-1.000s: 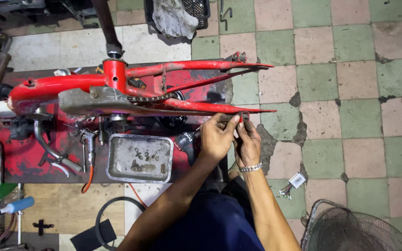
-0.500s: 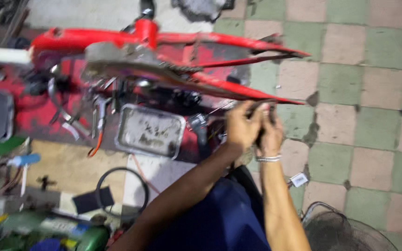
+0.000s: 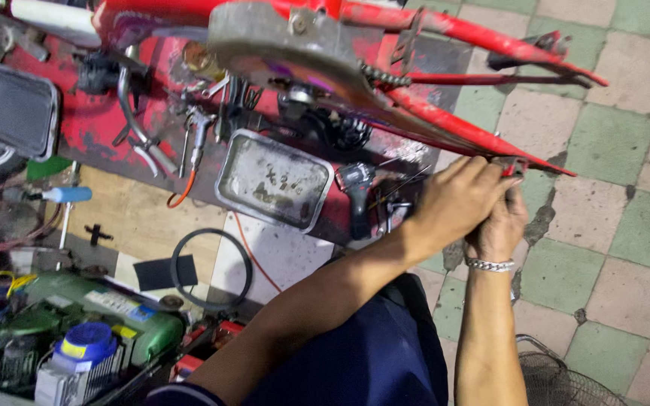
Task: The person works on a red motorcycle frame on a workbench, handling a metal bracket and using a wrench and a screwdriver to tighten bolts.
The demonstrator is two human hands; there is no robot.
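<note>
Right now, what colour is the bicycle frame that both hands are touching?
The bicycle frame is red, with worn paint; the head view, the only one, shows it.

view dipped closer, green compressor (image 3: 77, 331) now visible, lower left

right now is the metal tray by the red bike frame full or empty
Nearly empty: the metal tray shows its bare, stained bottom, with only a few small dark bits too small to identify.

The left hand (image 3: 457, 199) and right hand (image 3: 499, 225) are gripping together at the rear end of a red bicycle frame (image 3: 445, 124), beside a metal tray (image 3: 274, 180) lying on the red desk (image 3: 92, 124).
</note>
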